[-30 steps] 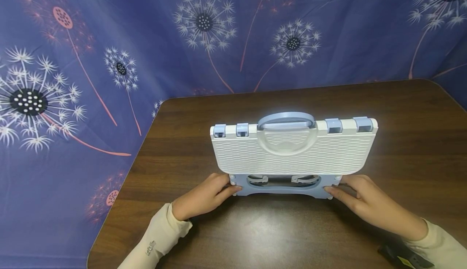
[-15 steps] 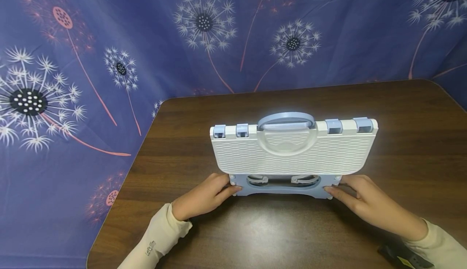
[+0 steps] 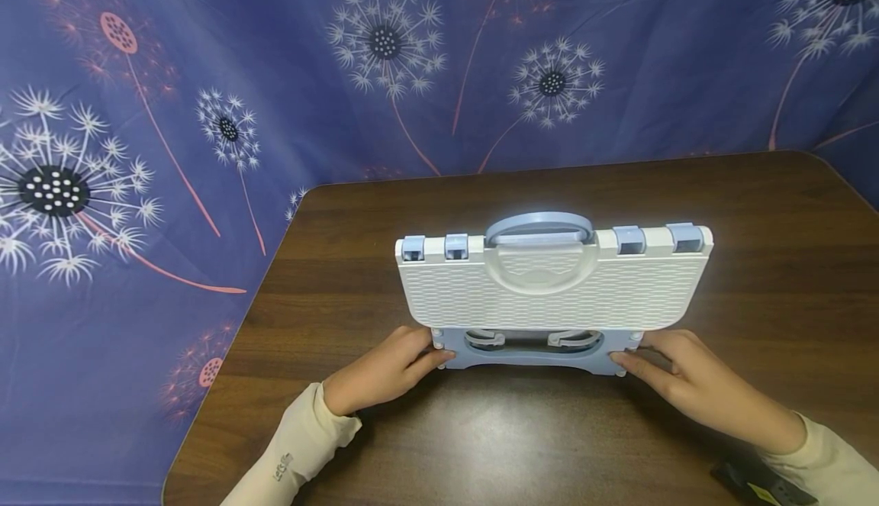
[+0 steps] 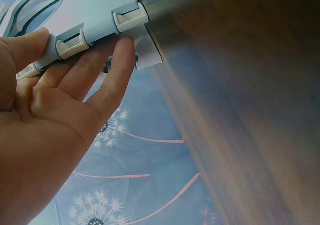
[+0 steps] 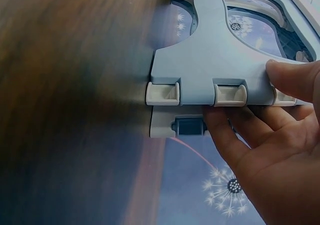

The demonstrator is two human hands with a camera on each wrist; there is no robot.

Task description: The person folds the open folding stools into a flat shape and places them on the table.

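Observation:
A folding stool [image 3: 549,292] stands on the table in the head view, its white textured top panel tilted toward me and its blue carry handle [image 3: 539,223] uppermost. Below the panel shows a blue leg frame [image 3: 529,357] with an oval cutout. My left hand [image 3: 384,369] grips the frame's left end, thumb on the near face and fingers behind. At the right end my right hand [image 3: 707,391] holds it the same way. Both wrist views show white hinge pieces [image 5: 230,95] along the frame's side and a second leg layer [image 4: 147,52] behind it.
The brown wooden table [image 3: 494,437] has rounded corners and its left edge runs near my left forearm. A blue dandelion-print cloth [image 3: 275,71] hangs behind and to the left. A dark strap-like item [image 3: 755,479] is by my right sleeve.

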